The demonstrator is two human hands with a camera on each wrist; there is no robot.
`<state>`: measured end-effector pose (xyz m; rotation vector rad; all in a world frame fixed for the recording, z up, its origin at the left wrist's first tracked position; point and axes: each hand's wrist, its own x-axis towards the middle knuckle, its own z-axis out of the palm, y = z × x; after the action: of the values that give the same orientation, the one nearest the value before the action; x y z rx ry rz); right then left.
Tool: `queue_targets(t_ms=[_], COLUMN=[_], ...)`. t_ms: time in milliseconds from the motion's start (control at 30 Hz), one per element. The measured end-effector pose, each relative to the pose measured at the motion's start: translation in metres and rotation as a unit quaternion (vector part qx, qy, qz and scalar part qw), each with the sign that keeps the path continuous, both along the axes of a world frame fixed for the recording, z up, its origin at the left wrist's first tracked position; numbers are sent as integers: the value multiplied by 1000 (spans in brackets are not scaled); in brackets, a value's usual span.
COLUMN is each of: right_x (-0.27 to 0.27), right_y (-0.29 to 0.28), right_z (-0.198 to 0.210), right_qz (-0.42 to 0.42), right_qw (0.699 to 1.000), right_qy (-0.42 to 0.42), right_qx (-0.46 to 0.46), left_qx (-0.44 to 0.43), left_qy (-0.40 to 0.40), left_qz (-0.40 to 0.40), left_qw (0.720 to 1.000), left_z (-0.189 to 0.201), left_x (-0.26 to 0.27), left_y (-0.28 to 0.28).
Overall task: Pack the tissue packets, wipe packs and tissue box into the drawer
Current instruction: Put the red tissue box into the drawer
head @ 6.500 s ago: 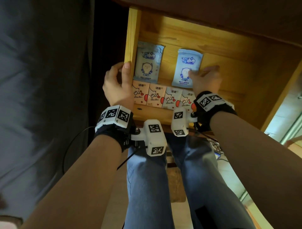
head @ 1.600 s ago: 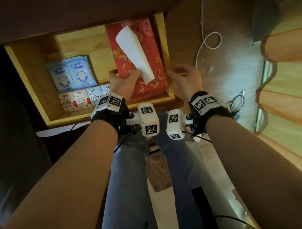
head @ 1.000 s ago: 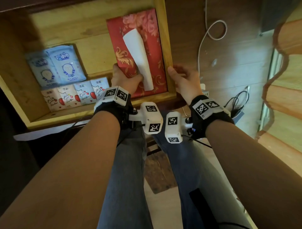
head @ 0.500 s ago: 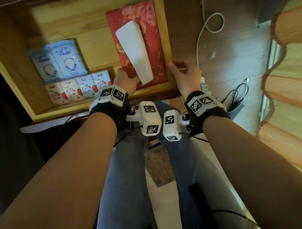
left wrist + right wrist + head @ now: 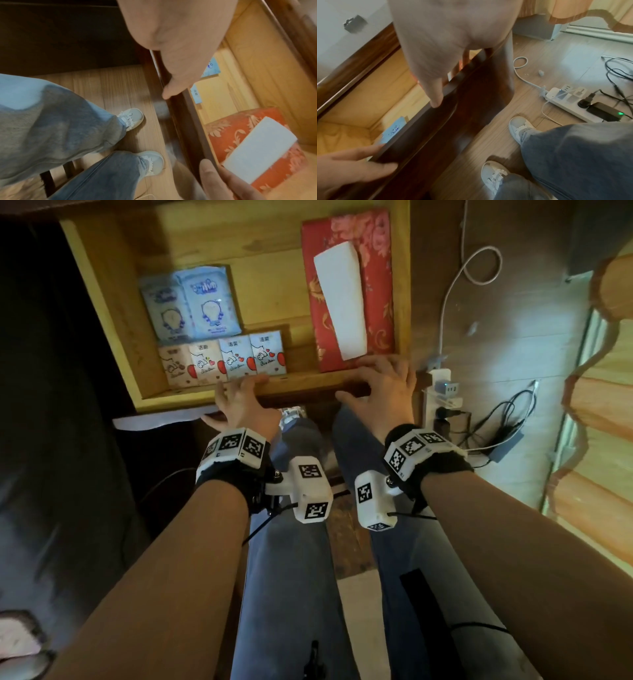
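Note:
The wooden drawer [image 5: 113,313] stands open. Inside, two blue wipe packs [image 5: 190,302] lie at the left, with a row of several small tissue packets [image 5: 222,359] in front of them. The red tissue box [image 5: 373,285] lies along the right wall, a white tissue sticking out of it. My left hand [image 5: 234,400] grips the dark drawer front [image 5: 308,392], fingers over its rim and thumb on the outer face. My right hand [image 5: 364,381] grips the same rim by the tissue box [image 5: 248,121]. In the right wrist view its thumb [image 5: 435,97] rests on the top edge.
A white power strip [image 5: 442,392] with plugs, a black adapter and cables lies on the wooden floor right of the drawer. A white cable [image 5: 479,265] loops behind it. My legs and white shoes [image 5: 518,127] are below the drawer front. Curtains hang at the right.
Both hands have let go of the tissue box and the drawer's right side and moved back onto the drawer's front rim. The box now lies in the drawer's right part.

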<state>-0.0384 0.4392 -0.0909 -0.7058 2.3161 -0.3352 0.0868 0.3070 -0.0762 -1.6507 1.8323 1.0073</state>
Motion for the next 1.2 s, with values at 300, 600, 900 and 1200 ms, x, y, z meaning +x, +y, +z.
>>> queue_targets(t_ms=[300, 600, 900, 1200], right_x=[3, -32, -63, -65], right_y=[-4, -48, -92, -89], right_z=[-8, -15, -13, -35], right_qz=[0, -11, -38, -97], right_qw=[1000, 997, 984, 993], right_qy=[20, 54, 143, 26], right_qx=[-12, -61, -97, -56], left_qx=[-11, -56, -258, -143], left_qy=[55, 87, 179, 120], left_qz=[57, 64, 52, 106], left_qw=[997, 993, 948, 977], left_z=[-11, -8, -24, -47], left_x=[5, -35, -42, -34], left_y=[-9, -50, -78, -87])
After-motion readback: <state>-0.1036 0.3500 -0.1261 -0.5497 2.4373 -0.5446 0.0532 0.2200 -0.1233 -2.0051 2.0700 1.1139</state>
